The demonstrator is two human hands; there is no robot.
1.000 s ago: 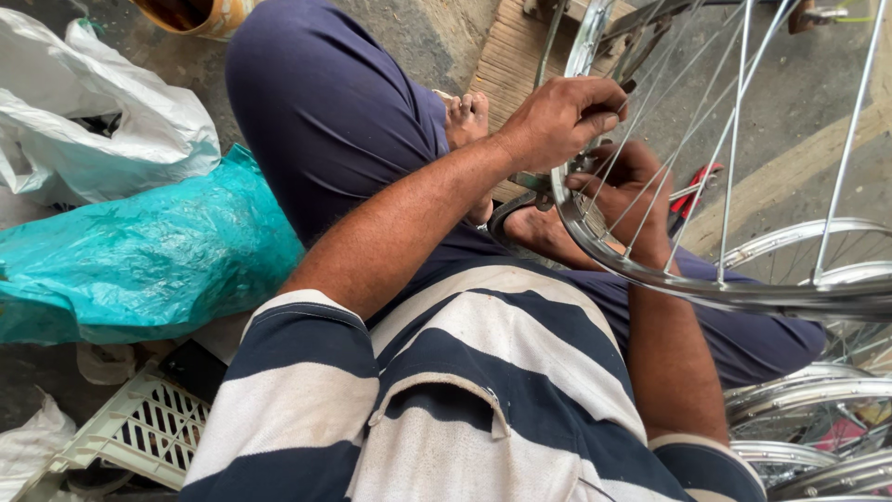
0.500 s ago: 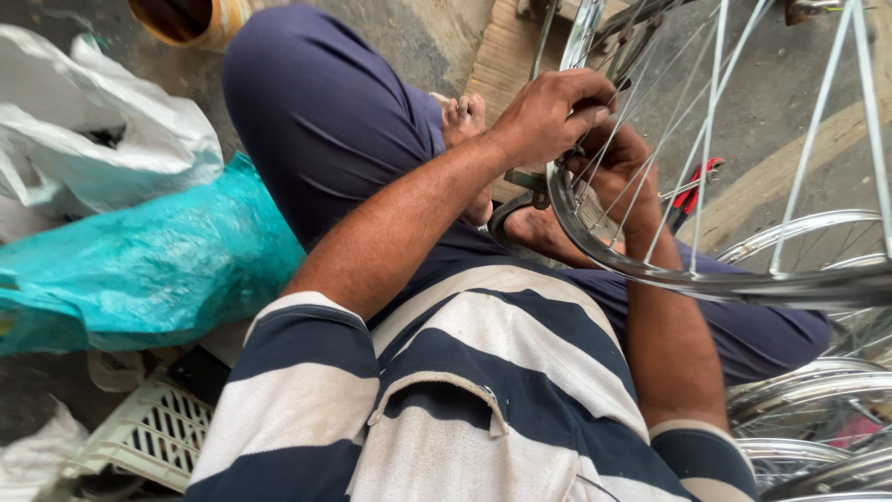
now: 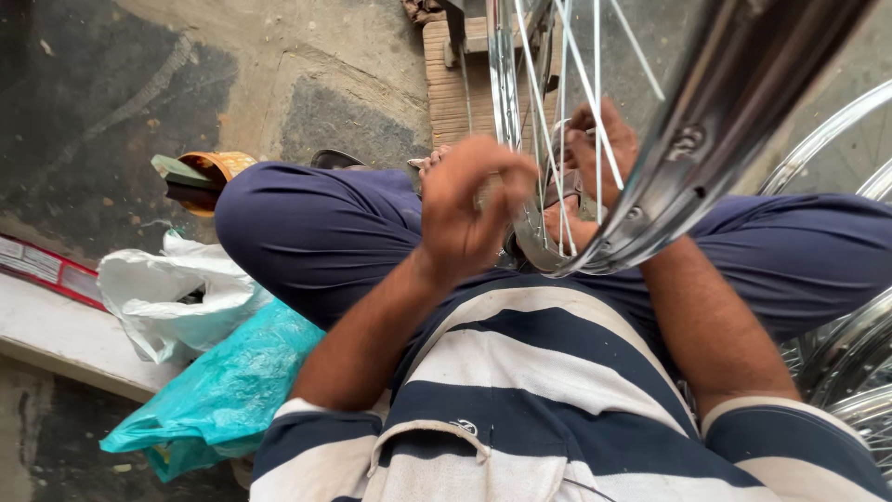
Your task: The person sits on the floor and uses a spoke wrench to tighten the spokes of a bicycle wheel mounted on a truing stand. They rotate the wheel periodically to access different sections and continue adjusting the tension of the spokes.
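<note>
A shiny chrome spoked wheel rim (image 3: 688,177) stands tilted over the lap of a person in dark blue trousers and a blue-and-white striped shirt. The left hand (image 3: 469,209), blurred, has its fingers curled together at the rim's lower edge by the thin steel spokes (image 3: 567,121). The right hand (image 3: 599,149) sits behind the spokes, fingers bent around them. On the concrete floor beside the left knee lie a crumpled white plastic bag (image 3: 172,297) and a teal plastic bag (image 3: 223,395); a flat red-and-white package (image 3: 42,268) lies at the far left edge.
</note>
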